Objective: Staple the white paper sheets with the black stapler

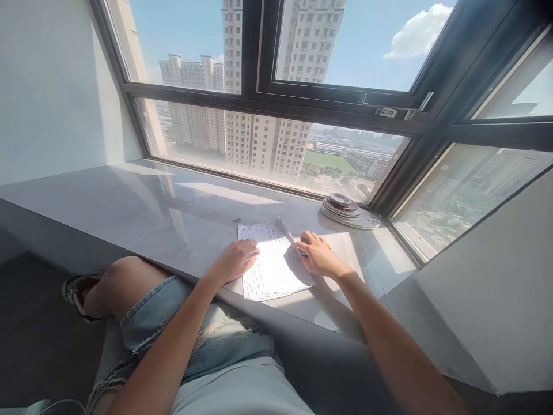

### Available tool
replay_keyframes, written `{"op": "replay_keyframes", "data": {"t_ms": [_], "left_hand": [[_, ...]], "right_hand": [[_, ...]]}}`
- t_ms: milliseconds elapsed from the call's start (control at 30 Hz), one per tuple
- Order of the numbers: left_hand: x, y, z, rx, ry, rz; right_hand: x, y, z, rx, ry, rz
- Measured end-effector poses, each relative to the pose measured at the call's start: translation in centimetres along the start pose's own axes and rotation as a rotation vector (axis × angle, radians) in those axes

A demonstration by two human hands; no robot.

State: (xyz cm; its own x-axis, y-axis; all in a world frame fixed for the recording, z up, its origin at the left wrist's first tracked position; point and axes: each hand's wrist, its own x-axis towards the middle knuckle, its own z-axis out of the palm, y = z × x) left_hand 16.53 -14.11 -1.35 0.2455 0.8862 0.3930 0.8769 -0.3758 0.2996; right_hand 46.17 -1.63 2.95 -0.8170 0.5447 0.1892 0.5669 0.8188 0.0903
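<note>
A sheet of white paper [272, 271] with rows of dark marks lies on the grey windowsill, brightly lit in its middle. Its upper right part is raised in a fold. My left hand [237, 259] rests palm down over the paper's left edge, fingers extended and holding nothing. At the right edge, my right hand [318, 253] curls its fingers around a small dark object [304, 252]. A bit of yellow shows beside that hand; the object's kind is mostly hidden. A small dark grey piece [237, 219] lies just beyond the paper's upper left corner.
A stack of round discs or spools [343, 208] stands by the window corner at the right. The glossy windowsill [108, 202] ends at a front edge above my legs. Dark window frames [242, 104] and a white wall [488, 300] border it.
</note>
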Motion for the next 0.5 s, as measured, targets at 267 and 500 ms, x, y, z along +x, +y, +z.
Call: {"op": "replay_keyframes", "data": {"t_ms": [267,500], "left_hand": [[-0.01,0.16,-0.11,-0.003,-0.001,-0.003],[0.00,0.26,-0.18,-0.010,-0.005,0.003]], "right_hand": [[0.07,0.03,0.14,-0.030,-0.022,0.004],[-0.09,0.51,0.02,0.108,0.016,-0.018]]}}
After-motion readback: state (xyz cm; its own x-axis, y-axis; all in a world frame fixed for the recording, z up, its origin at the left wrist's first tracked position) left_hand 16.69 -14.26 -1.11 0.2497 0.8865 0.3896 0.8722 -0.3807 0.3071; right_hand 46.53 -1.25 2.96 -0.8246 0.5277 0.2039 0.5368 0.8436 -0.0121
